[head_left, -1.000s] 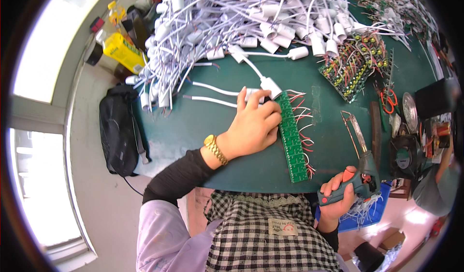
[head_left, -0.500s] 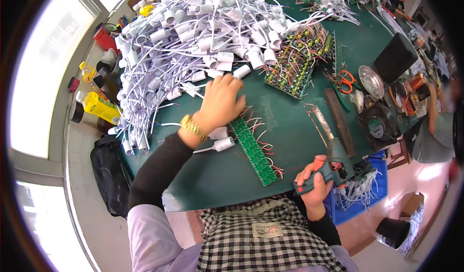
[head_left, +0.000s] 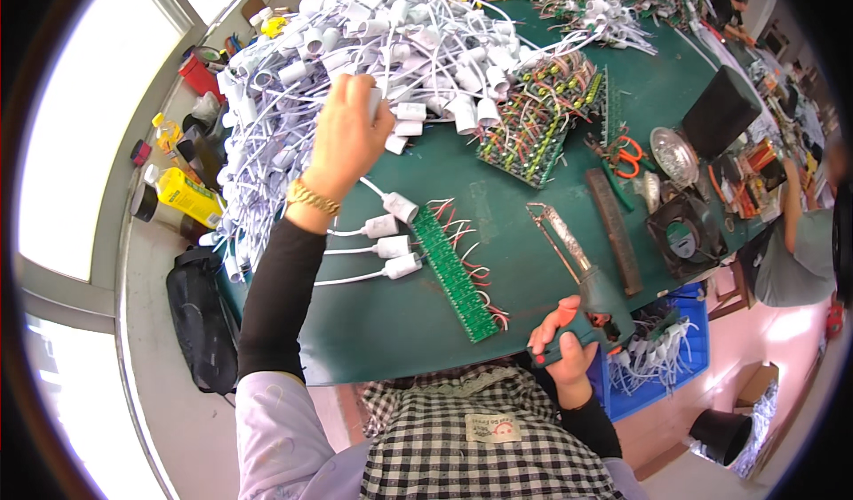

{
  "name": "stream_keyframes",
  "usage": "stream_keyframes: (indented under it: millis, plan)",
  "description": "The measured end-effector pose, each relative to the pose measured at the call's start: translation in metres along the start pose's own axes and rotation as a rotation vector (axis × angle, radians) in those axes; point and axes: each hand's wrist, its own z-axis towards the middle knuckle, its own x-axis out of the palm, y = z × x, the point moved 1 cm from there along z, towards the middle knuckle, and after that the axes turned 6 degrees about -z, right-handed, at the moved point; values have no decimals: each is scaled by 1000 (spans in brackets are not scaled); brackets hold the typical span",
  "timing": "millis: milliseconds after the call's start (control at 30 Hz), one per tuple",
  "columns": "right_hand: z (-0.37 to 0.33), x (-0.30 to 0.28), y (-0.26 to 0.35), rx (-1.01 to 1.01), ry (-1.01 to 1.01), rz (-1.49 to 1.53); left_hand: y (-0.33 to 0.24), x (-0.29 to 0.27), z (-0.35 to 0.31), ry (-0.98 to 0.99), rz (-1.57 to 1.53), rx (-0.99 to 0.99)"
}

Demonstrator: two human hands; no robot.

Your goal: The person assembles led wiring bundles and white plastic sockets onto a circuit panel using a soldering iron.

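My left hand [head_left: 348, 140], with a gold watch band at its wrist, reaches over the near edge of a big pile of white cylindrical housings with cables [head_left: 355, 47]. Its fingers are closed on a white cylindrical housing [head_left: 374, 102], partly hidden by them. My right hand [head_left: 567, 347] grips the teal soldering gun [head_left: 604, 305], whose long tip points up and left above the table. Between the hands lies a green circuit board strip [head_left: 458, 278] with red and white wires along its right side. Several white housings [head_left: 392, 248] lie in a row at its left edge, cables leftward.
A stack of wired circuit boards [head_left: 533, 127] sits beyond the strip. Right of the soldering gun are a dark bar [head_left: 613, 229], orange-handled scissors [head_left: 629, 155], a metal dish [head_left: 675, 155] and a small fan [head_left: 684, 232]. A blue crate [head_left: 702, 340] stands below the table edge.
My left hand has moved left and away from the board strip, up to the pile, and now grasps a housing. Another housing shows at the strip's top. The soldering gun has shifted slightly left.
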Motion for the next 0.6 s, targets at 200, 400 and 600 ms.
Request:
stream_keyframes:
  millis: [200, 400, 600]
  plan:
    - [1, 1, 4, 52, -32, -40, -69, -87, -18, 118, -106, -26]
    - [6, 5, -1, 24, -8, -41, -104, -69, -91, 572, -517, -271]
    - [7, 5, -1, 6, -3, -112, -95, -17, -146, 396, -263, 16]
